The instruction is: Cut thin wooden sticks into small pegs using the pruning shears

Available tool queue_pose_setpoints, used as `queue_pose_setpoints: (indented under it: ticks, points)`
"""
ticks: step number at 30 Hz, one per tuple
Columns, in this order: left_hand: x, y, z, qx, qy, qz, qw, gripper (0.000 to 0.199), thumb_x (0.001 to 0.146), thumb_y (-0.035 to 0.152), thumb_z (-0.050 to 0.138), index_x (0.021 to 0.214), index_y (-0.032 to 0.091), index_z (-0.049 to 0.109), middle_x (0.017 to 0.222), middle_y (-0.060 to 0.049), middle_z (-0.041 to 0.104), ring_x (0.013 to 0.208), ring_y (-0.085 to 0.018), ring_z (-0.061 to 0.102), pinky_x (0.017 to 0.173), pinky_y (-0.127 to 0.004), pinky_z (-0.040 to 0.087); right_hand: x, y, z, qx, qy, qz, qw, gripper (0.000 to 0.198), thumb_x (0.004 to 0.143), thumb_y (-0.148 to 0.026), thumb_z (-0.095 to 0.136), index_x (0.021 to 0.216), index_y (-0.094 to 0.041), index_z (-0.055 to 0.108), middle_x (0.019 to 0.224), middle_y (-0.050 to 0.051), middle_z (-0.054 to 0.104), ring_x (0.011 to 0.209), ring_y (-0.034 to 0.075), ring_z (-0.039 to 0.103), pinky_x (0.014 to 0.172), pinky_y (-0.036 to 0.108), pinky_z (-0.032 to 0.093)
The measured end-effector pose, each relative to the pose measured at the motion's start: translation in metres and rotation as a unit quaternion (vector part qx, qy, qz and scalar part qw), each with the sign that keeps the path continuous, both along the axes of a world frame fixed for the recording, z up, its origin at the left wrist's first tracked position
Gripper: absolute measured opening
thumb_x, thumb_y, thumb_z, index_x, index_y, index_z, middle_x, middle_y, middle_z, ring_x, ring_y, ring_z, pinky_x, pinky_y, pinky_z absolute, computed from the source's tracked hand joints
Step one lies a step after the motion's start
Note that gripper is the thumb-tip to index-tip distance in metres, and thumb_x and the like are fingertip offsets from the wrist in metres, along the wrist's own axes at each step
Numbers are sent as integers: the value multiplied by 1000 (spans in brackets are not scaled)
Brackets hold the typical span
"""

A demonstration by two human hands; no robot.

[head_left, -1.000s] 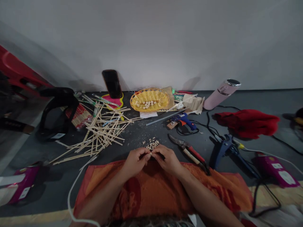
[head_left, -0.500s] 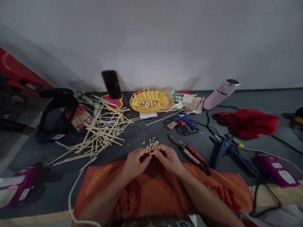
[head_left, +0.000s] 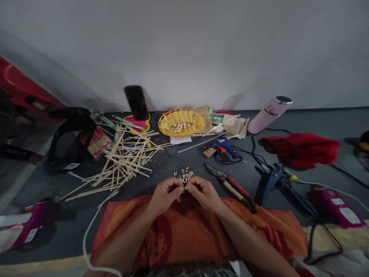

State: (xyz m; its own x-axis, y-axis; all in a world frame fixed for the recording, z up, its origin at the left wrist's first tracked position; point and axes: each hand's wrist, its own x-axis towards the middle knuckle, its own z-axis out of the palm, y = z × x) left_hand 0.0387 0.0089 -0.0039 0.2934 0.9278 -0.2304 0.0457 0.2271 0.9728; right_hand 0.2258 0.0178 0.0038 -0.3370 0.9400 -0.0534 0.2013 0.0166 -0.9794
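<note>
My left hand [head_left: 165,195] and my right hand [head_left: 204,195] meet just in front of a small pile of short cut wooden stick pieces [head_left: 186,175]. Both have thumb and forefinger pinched together, fingertips nearly touching. A pale bit of wooden stick [head_left: 186,187] shows between them, mostly hidden by the fingertips. Which hand bears more of it is hard to make out. My wrists rest over an orange towel [head_left: 196,234]. Beyond the pile, a yellow woven basket [head_left: 198,119] holds several little clusters of glued wooden pieces [head_left: 181,127].
Long thin wooden sticks [head_left: 123,161] lie heaped on the left, near a propped phone [head_left: 136,103]. Pruning shears [head_left: 230,184], a blue glue gun [head_left: 223,147], a blue cutter tool [head_left: 272,184], a red cloth [head_left: 305,150] and a pink flask [head_left: 268,115] are on the right.
The left fingertips have shifted slightly, the thumb now stretched further across the forefinger. My right hand keeps almost the same pinch, and the objects on the table stay put.
</note>
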Motion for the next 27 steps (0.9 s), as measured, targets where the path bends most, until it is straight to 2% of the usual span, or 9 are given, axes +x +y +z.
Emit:
queue_pose_setpoints:
  ticks: [4,8,14,16,19,22,27]
  points:
    - [-1,1,0,-11,-24,-27,999,21,84,36,60,83,15,56,72,2,54,54,-7,51,55,-19,42,-2,-1,2,7,0,12,1000,25,90,-37,53,77,-17,57,70,-1,53,65,11,45,63,22,38]
    - [-1,0,1,30,20,-39,999,24,87,39,55,81,16,52,73,2,52,57,-8,51,57,-19,42,-3,-1,0,11,-6,12,1000,25,90,-38,52,76,-17,58,70,-1,54,67,11,47,63,23,39]
    - [2,-1,4,53,15,11,998,30,93,41,42,84,15,55,75,-1,61,53,-8,52,56,-21,43,-1,1,-5,-32,24,-39,998,27,91,-41,51,76,-19,55,63,-3,50,56,10,44,53,21,36]
    - [2,-2,4,73,53,32,995,26,92,38,46,93,16,59,78,-3,64,56,-9,56,58,-21,45,-1,1,-5,-41,36,-42,998,28,91,-42,51,76,-19,54,61,-4,48,53,9,42,52,21,35]
    - [4,-4,6,121,130,29,984,23,85,31,58,104,18,62,89,-4,69,74,-14,63,69,-23,50,-3,1,-6,-39,36,-42,998,29,90,-43,52,76,-18,55,63,-3,49,56,10,43,53,21,35]
    - [6,-6,6,171,192,11,966,21,84,25,59,103,20,65,95,-4,71,82,-15,65,76,-25,50,-5,0,-6,-38,33,-39,998,30,90,-44,52,77,-17,57,65,-3,50,59,10,44,55,21,36]
    - [7,-7,3,214,249,24,944,16,87,25,55,97,21,67,92,-2,73,81,-15,67,76,-24,50,-8,-2,-9,-47,35,-40,997,29,90,-44,52,79,-18,58,67,-2,51,60,10,44,55,20,37]
